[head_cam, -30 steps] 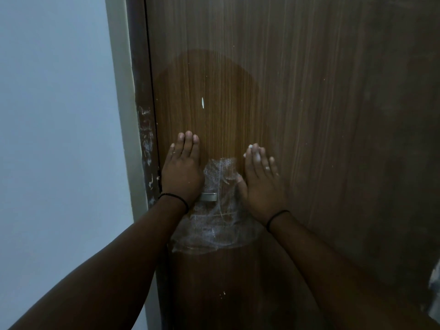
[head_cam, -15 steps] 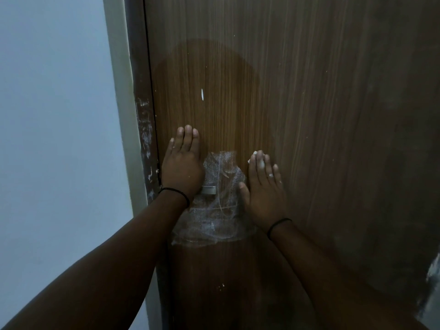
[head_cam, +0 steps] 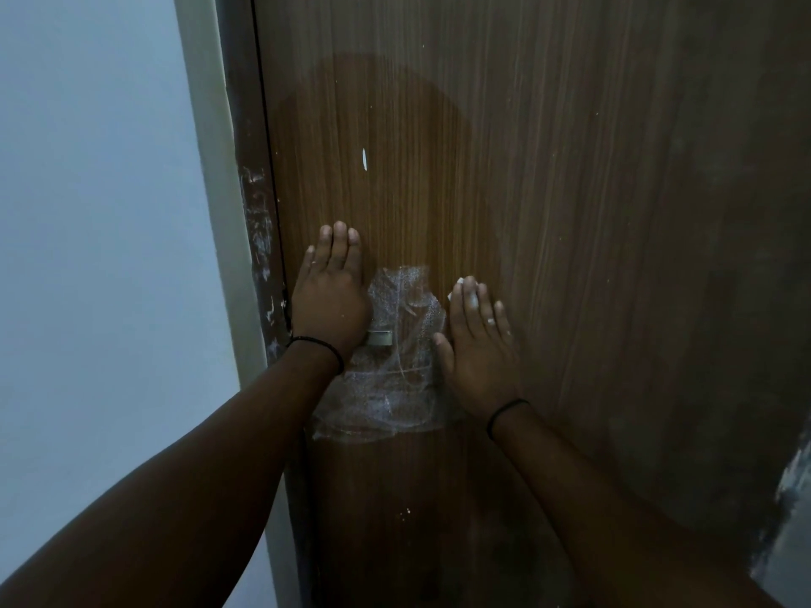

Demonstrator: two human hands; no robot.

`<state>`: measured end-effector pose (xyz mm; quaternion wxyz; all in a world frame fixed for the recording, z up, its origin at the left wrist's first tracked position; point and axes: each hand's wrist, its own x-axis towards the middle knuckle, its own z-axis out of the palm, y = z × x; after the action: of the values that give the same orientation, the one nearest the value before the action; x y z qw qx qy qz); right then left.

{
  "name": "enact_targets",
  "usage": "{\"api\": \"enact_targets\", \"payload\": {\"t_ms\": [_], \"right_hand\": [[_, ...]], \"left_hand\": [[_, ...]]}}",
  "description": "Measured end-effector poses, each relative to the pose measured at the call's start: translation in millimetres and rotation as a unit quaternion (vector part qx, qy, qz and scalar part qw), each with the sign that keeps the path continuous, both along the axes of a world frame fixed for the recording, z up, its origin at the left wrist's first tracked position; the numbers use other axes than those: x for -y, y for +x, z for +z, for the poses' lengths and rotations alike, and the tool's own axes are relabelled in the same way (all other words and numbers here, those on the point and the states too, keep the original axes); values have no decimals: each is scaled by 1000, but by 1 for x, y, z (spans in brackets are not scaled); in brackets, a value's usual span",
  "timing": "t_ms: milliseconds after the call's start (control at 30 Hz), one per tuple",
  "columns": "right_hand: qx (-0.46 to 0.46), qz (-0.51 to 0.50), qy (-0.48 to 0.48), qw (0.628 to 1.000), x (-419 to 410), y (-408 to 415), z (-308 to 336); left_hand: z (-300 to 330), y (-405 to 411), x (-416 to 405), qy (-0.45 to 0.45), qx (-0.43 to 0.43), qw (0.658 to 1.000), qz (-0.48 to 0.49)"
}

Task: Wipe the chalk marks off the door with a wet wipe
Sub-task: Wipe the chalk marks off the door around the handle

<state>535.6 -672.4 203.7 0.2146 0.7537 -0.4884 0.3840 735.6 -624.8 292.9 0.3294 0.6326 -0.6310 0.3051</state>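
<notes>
A brown wood-grain door (head_cam: 548, 168) fills the view. My right hand (head_cam: 478, 348) lies flat on it with straight fingers, pressing a white wet wipe (head_cam: 470, 298) against the wood; only bits of the wipe show under and between the fingertips. My left hand (head_cam: 331, 296) rests flat on the door to the left, fingers straight and together, holding nothing. A small white chalk mark (head_cam: 364, 159) sits above the hands, inside a darker arched patch. Faint white specks (head_cam: 406, 512) lie lower down.
Between my hands, clear bubble wrap (head_cam: 395, 388) covers the door hardware, and a metal piece (head_cam: 380, 338) shows through it. The dark door frame (head_cam: 256, 221) at left carries white smears. A pale wall (head_cam: 96, 212) lies beyond. A pale patch (head_cam: 790, 498) shows at lower right.
My right hand has slid a little down the door with the wipe under its fingers. My left hand has stayed flat in the same spot.
</notes>
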Motion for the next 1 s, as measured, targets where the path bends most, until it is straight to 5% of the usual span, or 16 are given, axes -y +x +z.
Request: {"api": "enact_targets", "payload": {"t_ms": [167,300,533,867,1000], "right_hand": [[26,19,-105,994,3,-23,-4],[181,121,-75,973,5,-23,21],[249,189,-82,946,-7,23,64],[62,216,-131,965,-8,84,86],[151,227,-124,954,-11,46,79]], "left_hand": [[0,2,-2,4,10,1000,-4],[-2,2,0,-5,2,1000,-7],[-4,5,3,-11,2,1000,-18],[1,24,-1,-7,23,998,-63],[0,25,-2,-12,15,997,-74]]}}
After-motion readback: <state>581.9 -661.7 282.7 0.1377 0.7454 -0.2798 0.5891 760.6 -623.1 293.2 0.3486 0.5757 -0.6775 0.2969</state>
